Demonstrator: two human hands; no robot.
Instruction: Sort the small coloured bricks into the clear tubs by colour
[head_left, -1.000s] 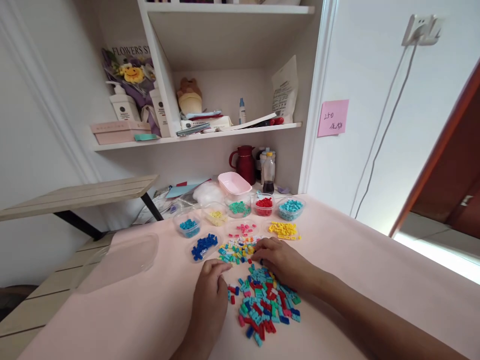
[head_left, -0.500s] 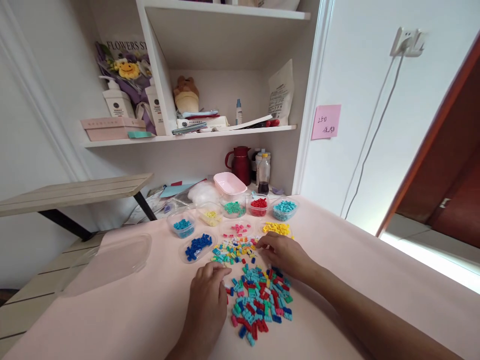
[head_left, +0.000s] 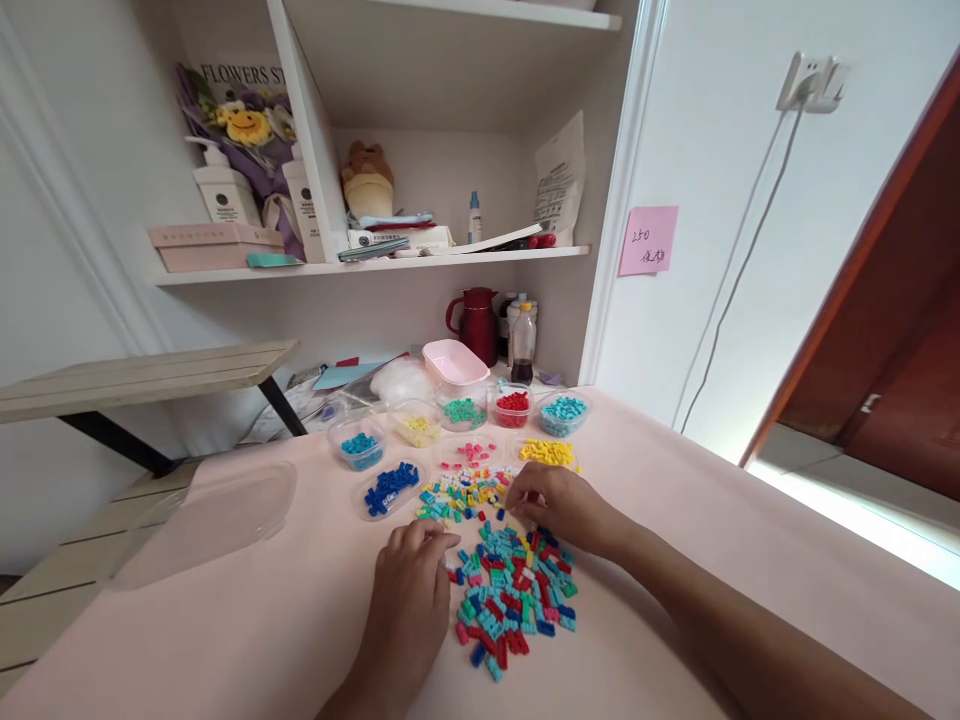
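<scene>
Small toy building bricks lie in two groups on the pink-covered table. The nearer one is a mixed brick pile (head_left: pixel 517 600) of turquoise, red, green and blue; behind it spreads a paler brick pile (head_left: pixel 457 492), mostly yellow, white and light blue. My left hand (head_left: pixel 412 580) rests at the left edge of the nearer pile, its fingers loosely bent and apart, holding nothing I can see. Over the right side of the paler pile, my right hand (head_left: pixel 559 505) has its thumb and fingers curled together, pointing down; whatever is between the fingertips is hidden.
Clear tubs of sorted bricks ring the piles: dark blue bricks (head_left: pixel 391 488), blue bricks (head_left: pixel 359 445), green bricks (head_left: pixel 463 411), red bricks (head_left: pixel 514 402), turquoise bricks (head_left: pixel 563 410), yellow bricks (head_left: pixel 547 453). A clear lid (head_left: pixel 210 520) lies left. Behind stand a pink basin (head_left: pixel 455 362) and red jug (head_left: pixel 477 325).
My right hand has drawn slightly nearer, its fingertips turning downward from the pale pile's far right edge. My left hand stays beside the nearer pile. The whole view has shifted slightly.
</scene>
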